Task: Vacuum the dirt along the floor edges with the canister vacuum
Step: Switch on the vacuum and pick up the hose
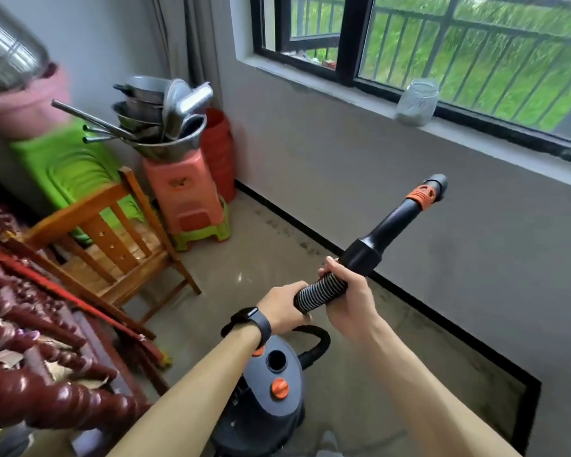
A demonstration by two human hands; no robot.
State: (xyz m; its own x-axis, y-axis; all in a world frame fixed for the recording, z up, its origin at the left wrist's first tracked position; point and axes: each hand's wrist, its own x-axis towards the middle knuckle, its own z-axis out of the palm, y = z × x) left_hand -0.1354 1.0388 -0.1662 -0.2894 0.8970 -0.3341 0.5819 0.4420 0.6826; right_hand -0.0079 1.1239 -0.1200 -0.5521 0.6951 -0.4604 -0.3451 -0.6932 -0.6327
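Both forearms reach up from the bottom of the frame. The left hand (pixel 282 306), with a dark watch (pixel 252 319) on its wrist, has its fingers curled round the lower part of the ribbed hose (pixel 320 293). The right hand (pixel 348 300) grips the same hose just higher up, its fingers wrapped round it right beside the black cuff of the nozzle tube (pixel 389 222). That tube rises towards the upper right, held in the air well above the floor (pixel 244 275), with an orange collar (pixel 419 195) near its open tip.

Directly under the hands, at bottom centre, stands the canister vacuum (pixel 271 394), grey and black with an orange knob on top.

Beyond the hands, dark specks of dirt (pixel 290 230) lie along the floor edge just beside the black skirting strip (pixel 442 319) at the foot of the grey wall. Above that wall, on the window sill in the upper right, stands a glass jar (pixel 416 102).

Left of centre is a wooden chair (pixel 112 232). Behind it a pink plastic stool (pixel 185 199) carries a heap of metal basins (pixel 159 120). Dark red carved furniture (pixel 30 357) fills the lower left edge.
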